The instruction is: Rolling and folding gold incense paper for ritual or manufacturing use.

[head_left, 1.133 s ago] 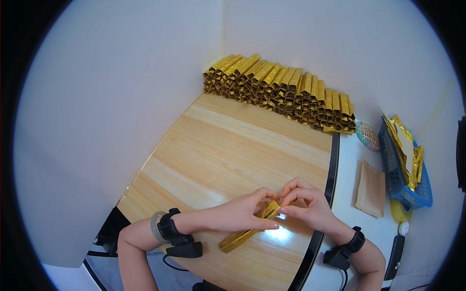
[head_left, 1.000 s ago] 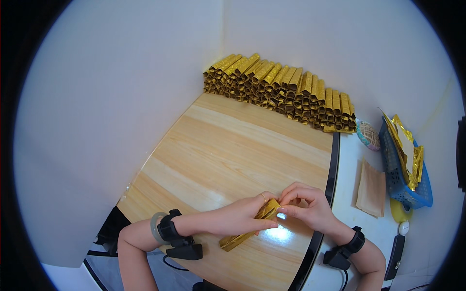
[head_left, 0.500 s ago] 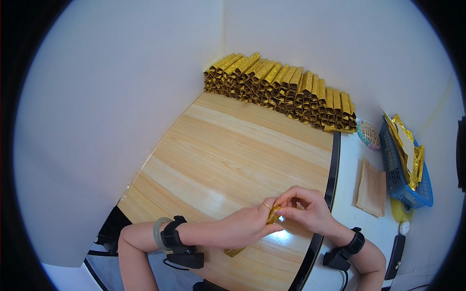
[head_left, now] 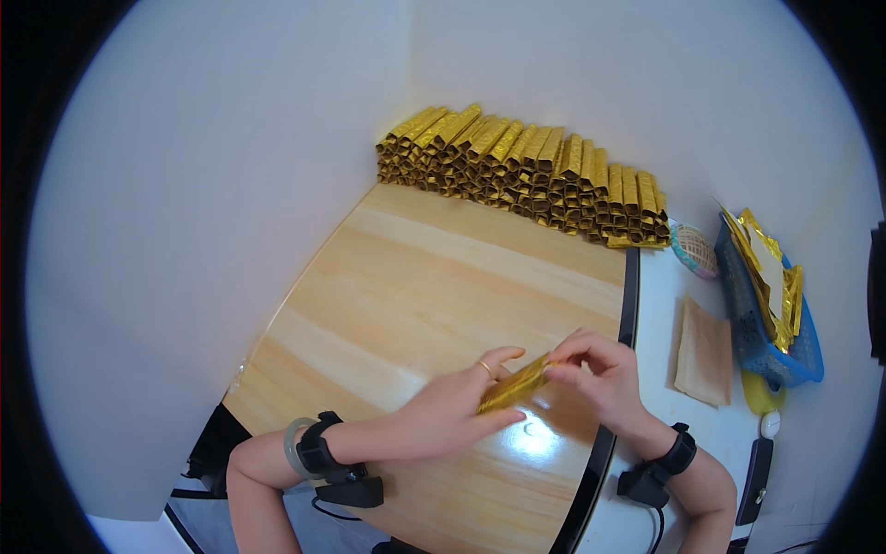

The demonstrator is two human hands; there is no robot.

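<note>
The left hand point(head_left: 448, 411) cups the near end of a narrow, shiny gold foil-paper piece point(head_left: 515, 386), its thumb along the near side and its forefinger lifted on the far side; whether its hidden fingers grip the paper cannot be told. The right hand point(head_left: 600, 374) is drawn narrow, thumb and fingertips pinching the piece's upper right end. So the piece slants between the two hands, above the pale wood-grain tabletop point(head_left: 434, 286); probably one hand steadies its length, leaving the right fingertips free for finer work at the end. Well beyond both hands, a long stack of open-ended gold paper tubes point(head_left: 526, 157) lies against the wall, perhaps pushed back there to keep the space before the hands usable, with the wall as a stop. To the right hand's right, on a white surface point(head_left: 653, 323), are a beige folded cloth or paper pile point(head_left: 701, 351) and, farther off, a blue perforated plastic basket point(head_left: 752, 342) holding gold sheets point(head_left: 792, 295), seemingly placed within that arm's easy reach.
</note>
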